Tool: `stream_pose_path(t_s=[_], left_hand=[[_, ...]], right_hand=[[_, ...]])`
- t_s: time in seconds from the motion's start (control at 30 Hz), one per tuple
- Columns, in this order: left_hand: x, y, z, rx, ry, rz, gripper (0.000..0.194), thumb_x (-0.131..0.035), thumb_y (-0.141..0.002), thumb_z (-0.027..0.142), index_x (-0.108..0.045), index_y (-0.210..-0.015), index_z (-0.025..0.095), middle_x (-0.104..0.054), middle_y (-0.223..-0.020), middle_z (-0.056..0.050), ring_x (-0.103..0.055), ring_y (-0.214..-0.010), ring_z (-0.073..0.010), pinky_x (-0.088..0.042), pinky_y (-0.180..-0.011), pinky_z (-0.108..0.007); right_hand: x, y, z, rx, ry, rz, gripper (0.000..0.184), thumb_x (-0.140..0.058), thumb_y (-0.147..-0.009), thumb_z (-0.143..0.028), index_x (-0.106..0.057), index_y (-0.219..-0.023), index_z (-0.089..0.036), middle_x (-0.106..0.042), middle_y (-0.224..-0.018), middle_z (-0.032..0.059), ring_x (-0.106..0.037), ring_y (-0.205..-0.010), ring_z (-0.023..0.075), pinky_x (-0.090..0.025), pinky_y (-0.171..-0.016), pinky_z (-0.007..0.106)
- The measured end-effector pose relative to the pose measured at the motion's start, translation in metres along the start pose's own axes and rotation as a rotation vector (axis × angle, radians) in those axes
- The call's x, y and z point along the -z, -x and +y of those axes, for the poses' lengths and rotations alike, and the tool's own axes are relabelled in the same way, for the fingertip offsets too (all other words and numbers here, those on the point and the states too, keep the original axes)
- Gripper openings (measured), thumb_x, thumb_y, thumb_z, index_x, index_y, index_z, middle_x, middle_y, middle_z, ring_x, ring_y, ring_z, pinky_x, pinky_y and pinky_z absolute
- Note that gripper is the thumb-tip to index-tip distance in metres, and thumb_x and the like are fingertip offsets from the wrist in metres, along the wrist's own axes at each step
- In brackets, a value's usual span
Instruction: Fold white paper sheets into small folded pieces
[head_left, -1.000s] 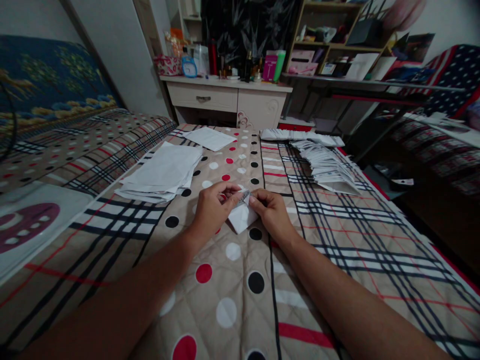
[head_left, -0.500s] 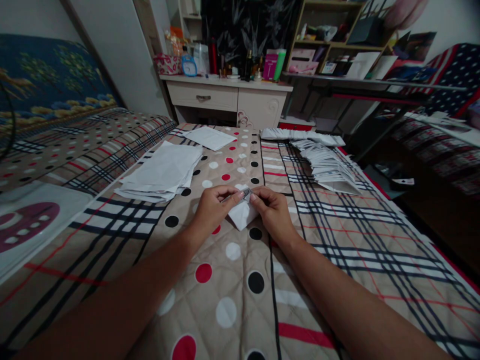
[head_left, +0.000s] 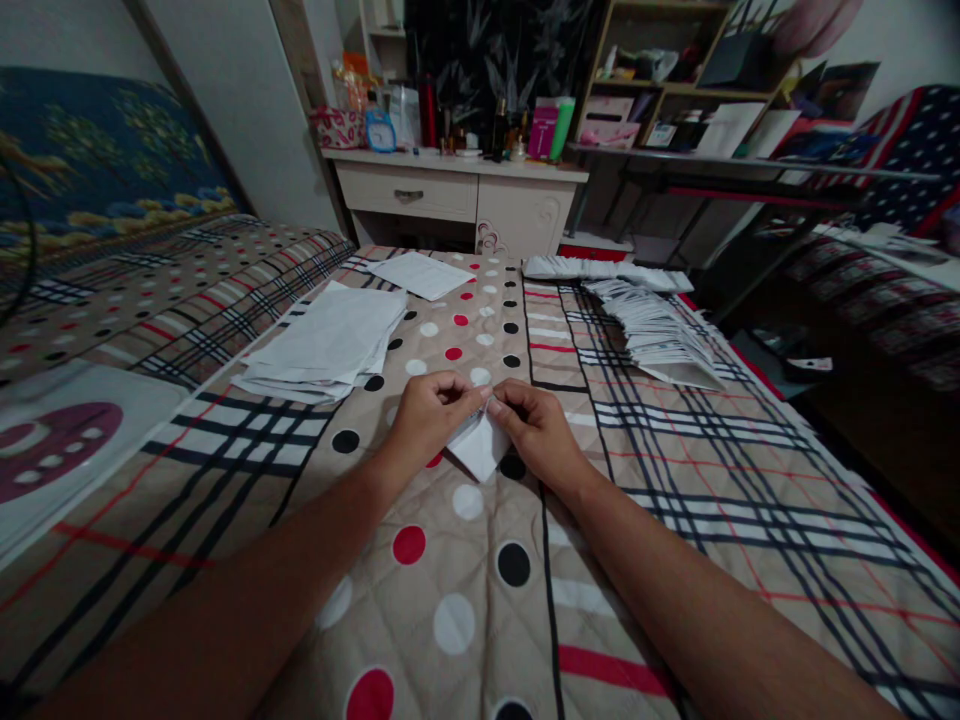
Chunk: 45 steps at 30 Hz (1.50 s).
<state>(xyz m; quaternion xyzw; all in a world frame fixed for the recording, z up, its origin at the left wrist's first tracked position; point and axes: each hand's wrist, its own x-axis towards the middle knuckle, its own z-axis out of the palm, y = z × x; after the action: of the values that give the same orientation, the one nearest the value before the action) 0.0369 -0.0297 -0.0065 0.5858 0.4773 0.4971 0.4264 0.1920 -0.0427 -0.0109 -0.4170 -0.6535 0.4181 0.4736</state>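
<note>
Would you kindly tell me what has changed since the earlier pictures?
The folded paper has shifted slightly toward the person, its dark print no longer clearly visible. The right hand has edged closer to the left hand; both still hold it. The paper stack stayed put.

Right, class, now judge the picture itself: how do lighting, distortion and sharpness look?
Head view: dim overall, the floor at right nearly black; head view: wide-angle look, the tall pale panel leaning at left; head view: the folded paper looks soft, its fine creases hard to read.
</note>
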Motion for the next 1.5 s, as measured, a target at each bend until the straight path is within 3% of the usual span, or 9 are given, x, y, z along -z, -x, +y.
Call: stream_pose_path(t_s=[0.13,0.23,0.33,0.67,0.73,0.87,1.03,1.23,1.5], left_hand=[[-0.0014,0.0007,-0.004,-0.126,-0.081,0.087,0.022,-0.074,-0.07,0.031,-0.062,-0.061,0.016,-0.06,-0.06,0.001,-0.052,-0.055,-0.0101,-0.04,-0.051,-0.022],[-0.002,0.0011,-0.0044,-0.185,-0.111,0.108,0.018,-0.075,-0.069,0.028,-0.063,-0.062,0.016,-0.062,-0.063,0.0,-0.054,-0.058,-0.0101,-0.041,-0.053,-0.021],[-0.0022,0.0014,-0.0041,-0.128,-0.034,0.093,0.018,-0.078,-0.067,0.028,-0.064,-0.067,0.016,-0.064,-0.065,0.0,-0.058,-0.059,-0.0107,-0.045,-0.054,-0.021],[-0.0037,0.0002,-0.0032,-0.056,0.144,0.025,0.037,-0.079,-0.068,0.028,-0.066,-0.1,0.014,-0.073,-0.085,-0.005,-0.069,-0.076,-0.0149,-0.055,-0.067,-0.024],[-0.0039,0.001,-0.0027,-0.029,0.135,-0.002,0.034,-0.078,-0.07,0.028,-0.069,-0.098,0.013,-0.075,-0.09,-0.008,-0.07,-0.079,-0.0163,-0.056,-0.068,-0.025],[-0.0035,0.0016,-0.0022,-0.023,0.118,0.021,0.034,-0.08,-0.068,0.028,-0.072,-0.097,0.013,-0.076,-0.09,-0.008,-0.07,-0.078,-0.0173,-0.055,-0.066,-0.025],[-0.002,0.0002,-0.0035,-0.029,0.079,0.083,0.022,-0.079,-0.068,0.031,-0.075,-0.081,0.014,-0.075,-0.078,-0.005,-0.067,-0.067,-0.0153,-0.052,-0.06,-0.024],[-0.0001,-0.0002,0.0006,-0.056,0.042,0.079,0.014,-0.073,-0.074,0.029,-0.073,-0.074,0.015,-0.073,-0.073,-0.003,-0.066,-0.068,-0.0145,-0.051,-0.064,-0.024],[-0.0051,-0.0005,-0.001,0.142,0.356,-0.135,0.053,-0.086,-0.058,0.029,-0.061,-0.102,0.013,-0.074,-0.088,-0.007,-0.069,-0.074,-0.0178,-0.055,-0.066,-0.027]], right_hand=[[0.0,0.0005,-0.0014,-0.12,-0.155,-0.028,0.038,-0.058,-0.085,-0.052,-0.06,-0.067,-0.019,-0.05,-0.065,-0.0004,-0.041,-0.062,0.0134,-0.033,-0.056,0.026],[-0.0014,0.0002,-0.001,-0.169,-0.188,-0.025,0.037,-0.067,-0.078,-0.053,-0.064,-0.07,-0.017,-0.051,-0.064,-0.0006,-0.042,-0.06,0.0125,-0.032,-0.055,0.026],[-0.0036,-0.0002,-0.0003,-0.177,-0.216,0.006,0.033,-0.077,-0.069,-0.047,-0.064,-0.069,-0.017,-0.055,-0.065,-0.0005,-0.044,-0.06,0.0124,-0.034,-0.055,0.026],[-0.0019,0.0007,-0.0047,-0.147,-0.151,0.204,0.022,-0.075,-0.071,-0.035,-0.066,-0.064,-0.016,-0.059,-0.061,-0.0002,-0.047,-0.056,0.0109,-0.036,-0.053,0.025],[-0.0016,0.0001,-0.005,-0.145,-0.167,0.259,0.019,-0.078,-0.067,-0.032,-0.067,-0.073,-0.017,-0.063,-0.064,-0.0004,-0.051,-0.056,0.0113,-0.039,-0.053,0.024],[-0.0012,-0.0012,-0.0052,-0.147,-0.221,0.32,0.042,-0.081,-0.062,-0.028,-0.063,-0.1,-0.02,-0.06,-0.06,-0.0061,-0.05,-0.052,0.0109,-0.04,-0.051,0.023],[-0.0011,-0.0008,-0.0065,-0.117,-0.184,0.247,0.02,-0.077,-0.069,-0.033,-0.067,-0.075,-0.016,-0.064,-0.066,0.0,-0.052,-0.058,0.0114,-0.039,-0.053,0.023],[-0.003,0.0019,-0.0082,-0.058,-0.085,0.174,0.03,-0.07,-0.078,-0.038,-0.06,-0.06,-0.016,-0.047,-0.055,-0.0035,-0.038,-0.053,0.009,-0.028,-0.048,0.023],[0.0031,-0.0009,-0.0038,-0.023,-0.119,0.446,0.027,-0.07,-0.079,-0.041,-0.065,-0.069,-0.016,-0.057,-0.064,-0.0009,-0.046,-0.06,0.0116,-0.036,-0.056,0.025]])
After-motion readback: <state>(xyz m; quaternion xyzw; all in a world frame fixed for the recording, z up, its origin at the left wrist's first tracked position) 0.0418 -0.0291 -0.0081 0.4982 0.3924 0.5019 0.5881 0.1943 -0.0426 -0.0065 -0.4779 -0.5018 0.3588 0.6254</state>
